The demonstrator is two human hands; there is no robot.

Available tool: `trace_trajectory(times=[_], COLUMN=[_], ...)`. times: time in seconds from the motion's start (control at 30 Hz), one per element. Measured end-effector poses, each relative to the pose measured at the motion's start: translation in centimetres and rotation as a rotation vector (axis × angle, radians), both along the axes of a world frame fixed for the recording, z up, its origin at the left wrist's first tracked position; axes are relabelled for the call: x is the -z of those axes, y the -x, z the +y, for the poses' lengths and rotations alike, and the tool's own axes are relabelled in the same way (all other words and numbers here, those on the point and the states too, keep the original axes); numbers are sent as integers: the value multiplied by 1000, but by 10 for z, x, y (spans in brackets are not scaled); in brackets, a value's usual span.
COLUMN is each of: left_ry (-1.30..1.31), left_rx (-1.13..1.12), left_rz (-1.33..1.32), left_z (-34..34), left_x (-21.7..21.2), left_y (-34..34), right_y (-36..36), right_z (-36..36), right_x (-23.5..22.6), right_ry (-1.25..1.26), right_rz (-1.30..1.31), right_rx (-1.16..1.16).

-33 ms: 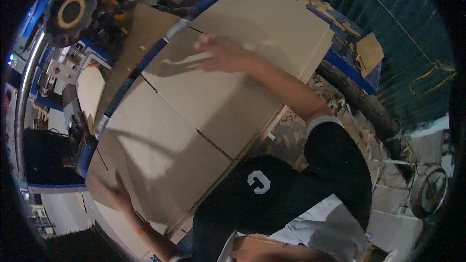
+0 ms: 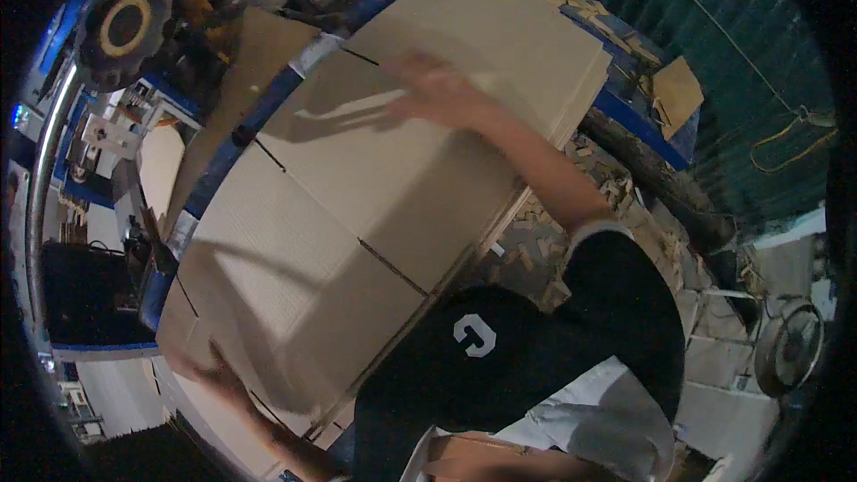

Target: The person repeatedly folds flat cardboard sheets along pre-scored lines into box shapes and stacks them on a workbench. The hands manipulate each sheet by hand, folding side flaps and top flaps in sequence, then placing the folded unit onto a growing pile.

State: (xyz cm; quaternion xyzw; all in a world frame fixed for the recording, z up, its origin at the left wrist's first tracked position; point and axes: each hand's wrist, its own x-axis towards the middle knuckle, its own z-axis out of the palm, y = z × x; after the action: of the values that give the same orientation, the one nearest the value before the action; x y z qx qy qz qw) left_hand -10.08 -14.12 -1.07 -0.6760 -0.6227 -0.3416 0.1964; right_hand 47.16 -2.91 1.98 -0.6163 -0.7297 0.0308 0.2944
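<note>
A stack of large brown cardboard sheets point(image 2: 332, 205) lies before me, its top sheet marked with creases and narrow dark slots. My right hand point(image 2: 439, 94) is over the far half of the top sheet, fingers apart and smeared by motion; I cannot tell whether it touches the board. A shadow of the fingers falls beside it. At the near left edge of the sheets, my left hand point(image 2: 212, 373) lies with thumb and fingers apart. Neither hand visibly holds anything.
A blue machine bar point(image 2: 268, 107) with silver bands runs along the stack's left side. Beyond it are a dark handwheel point(image 2: 123, 29) and metal parts. Cardboard scraps point(image 2: 527, 254) litter the floor at right, with a fan point(image 2: 789, 345) farther right and a green corrugated wall point(image 2: 714, 36) behind.
My right hand has shifted a little to the right over the sheet. My left hand has slid slightly nearer to me along the left edge. The sheets look unmoved.
</note>
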Motion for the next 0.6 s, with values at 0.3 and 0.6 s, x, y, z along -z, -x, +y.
trace_trajectory(times=[0.3, 0.6], left_ry=[180, -197], left_rx=[-1353, -964], left_rz=[-327, -766], left_z=[-158, -155], left_x=[80, 34], left_y=[105, 78], right_y=[-120, -130], right_z=[-91, -73], right_x=[83, 75], right_ry=[-28, -294], right_rz=[-88, 396], right_rx=[926, 692])
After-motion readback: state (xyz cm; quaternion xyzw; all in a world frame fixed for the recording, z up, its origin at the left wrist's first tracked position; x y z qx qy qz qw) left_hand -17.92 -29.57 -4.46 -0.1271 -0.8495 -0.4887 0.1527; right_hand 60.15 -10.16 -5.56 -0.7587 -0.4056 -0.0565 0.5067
